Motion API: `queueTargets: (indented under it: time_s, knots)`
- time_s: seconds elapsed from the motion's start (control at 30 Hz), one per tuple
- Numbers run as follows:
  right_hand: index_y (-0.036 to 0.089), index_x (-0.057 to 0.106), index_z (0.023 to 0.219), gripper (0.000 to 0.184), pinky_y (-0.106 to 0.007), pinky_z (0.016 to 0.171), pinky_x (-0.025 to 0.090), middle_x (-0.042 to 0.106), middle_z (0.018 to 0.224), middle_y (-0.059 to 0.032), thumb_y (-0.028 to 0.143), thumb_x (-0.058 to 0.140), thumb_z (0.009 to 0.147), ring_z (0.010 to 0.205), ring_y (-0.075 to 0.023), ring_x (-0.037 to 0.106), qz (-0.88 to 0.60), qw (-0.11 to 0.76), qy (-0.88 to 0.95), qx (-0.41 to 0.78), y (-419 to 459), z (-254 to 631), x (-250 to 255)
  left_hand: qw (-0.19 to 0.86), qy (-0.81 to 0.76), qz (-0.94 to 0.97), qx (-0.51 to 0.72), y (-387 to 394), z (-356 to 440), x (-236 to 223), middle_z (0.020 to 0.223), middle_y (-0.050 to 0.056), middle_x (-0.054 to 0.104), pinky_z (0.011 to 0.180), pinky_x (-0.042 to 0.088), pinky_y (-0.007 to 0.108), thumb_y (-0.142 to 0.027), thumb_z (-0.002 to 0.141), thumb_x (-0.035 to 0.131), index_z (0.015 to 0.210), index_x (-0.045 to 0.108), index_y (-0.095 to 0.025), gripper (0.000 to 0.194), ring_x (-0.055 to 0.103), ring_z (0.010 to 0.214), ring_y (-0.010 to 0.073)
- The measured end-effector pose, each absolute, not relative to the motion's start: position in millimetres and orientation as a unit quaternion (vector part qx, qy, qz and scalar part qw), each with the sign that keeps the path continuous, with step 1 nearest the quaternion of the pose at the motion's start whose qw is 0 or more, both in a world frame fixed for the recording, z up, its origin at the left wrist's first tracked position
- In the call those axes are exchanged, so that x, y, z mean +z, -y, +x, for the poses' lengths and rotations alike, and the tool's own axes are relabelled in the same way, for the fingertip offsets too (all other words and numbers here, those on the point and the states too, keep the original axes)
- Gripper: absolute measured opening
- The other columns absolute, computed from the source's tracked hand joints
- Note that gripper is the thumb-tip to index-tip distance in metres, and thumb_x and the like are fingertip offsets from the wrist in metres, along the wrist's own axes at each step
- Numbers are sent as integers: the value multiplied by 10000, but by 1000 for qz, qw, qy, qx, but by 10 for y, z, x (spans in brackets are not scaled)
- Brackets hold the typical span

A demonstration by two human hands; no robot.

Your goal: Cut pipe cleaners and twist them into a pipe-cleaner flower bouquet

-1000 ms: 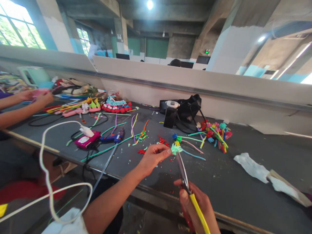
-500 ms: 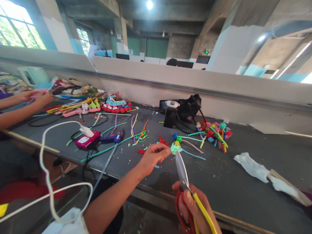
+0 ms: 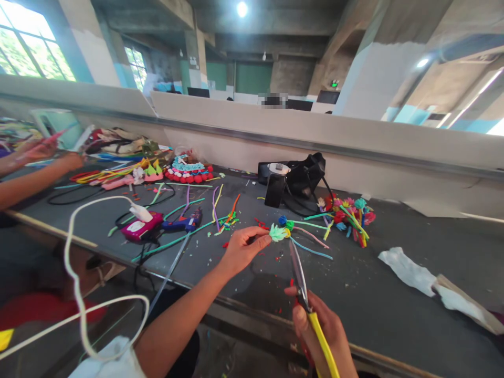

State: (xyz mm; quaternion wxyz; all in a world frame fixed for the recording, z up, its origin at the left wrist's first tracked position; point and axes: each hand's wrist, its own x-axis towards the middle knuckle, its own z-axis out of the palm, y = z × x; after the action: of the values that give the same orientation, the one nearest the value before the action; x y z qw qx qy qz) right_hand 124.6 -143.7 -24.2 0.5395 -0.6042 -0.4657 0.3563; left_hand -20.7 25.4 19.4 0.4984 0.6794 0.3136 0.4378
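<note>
Between thumb and fingers, my left hand (image 3: 244, 253) pinches a pale mint-green pipe-cleaner flower (image 3: 277, 232) above the table. My right hand (image 3: 321, 325) grips a pair of scissors (image 3: 300, 275), one handle yellow, the other red and largely hidden by the hand. The blades point up and away, their tips just right of the flower and apart from it. Behind the flower lie stemmed pipe-cleaner flowers with blue, green and yellow heads (image 3: 289, 224). Small red clippings (image 3: 262, 223) are scattered close to my left hand.
A blue glue gun (image 3: 183, 222) and a magenta power socket (image 3: 140, 227) with cables lie left. A black bag (image 3: 309, 176), a phone (image 3: 274, 190) and a colourful flower bundle (image 3: 352, 216) are behind. Crumpled white paper (image 3: 405, 269) lies right. A co-worker's hands (image 3: 66, 163) work at far left.
The scissors have turned and drawn back to the right, away from the flower. My left hand has shifted slightly left and up, tilting the flower. The co-worker's hands have moved apart.
</note>
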Motion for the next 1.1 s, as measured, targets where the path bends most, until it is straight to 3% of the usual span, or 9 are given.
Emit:
queueTargets:
  time_s: [0.3, 0.57, 0.83, 0.97, 1.1]
  knots:
    - [200, 753, 962, 522, -210, 498, 443, 636, 671, -15, 666, 594, 790, 536, -141, 539, -647, 511, 510, 245, 1407, 1297, -268, 473, -285, 730, 403, -238, -223, 185, 761, 38, 676, 659, 399, 245, -434, 832, 655, 880, 759, -164, 293, 552, 695, 158]
    - [189, 735, 1003, 529, -205, 451, 394, 641, 681, -21, 654, 594, 794, 554, -151, 547, -647, 511, 492, 279, 1428, 1272, -260, 530, -289, 676, 423, -233, -205, 165, 760, 34, 673, 636, 409, 240, -453, 786, 697, 884, 760, -174, 303, 552, 686, 153]
    - [193, 746, 986, 485, -216, 511, 453, 676, 705, -19, 618, 604, 801, 525, -140, 550, -645, 495, 525, 252, 1407, 1323, -251, 473, -269, 741, 393, -207, -229, 216, 763, 42, 688, 657, 403, 240, -419, 847, 644, 889, 758, -168, 279, 571, 708, 157]
    - [192, 743, 950, 536, -214, 472, 419, 614, 624, -13, 679, 585, 792, 495, -128, 503, -649, 515, 488, 274, 1429, 1264, -224, 478, -263, 741, 391, -217, -234, 199, 776, 46, 690, 654, 404, 240, -431, 849, 641, 900, 758, -169, 292, 579, 717, 162]
    - [190, 723, 967, 558, -196, 357, 294, 446, 468, 42, 699, 599, 776, 389, -97, 386, -635, 526, 461, 328, 1454, 1227, -207, 474, -261, 746, 389, -223, -238, 188, 782, 48, 694, 664, 408, 240, -417, 845, 653, 904, 757, -161, 282, 579, 729, 163]
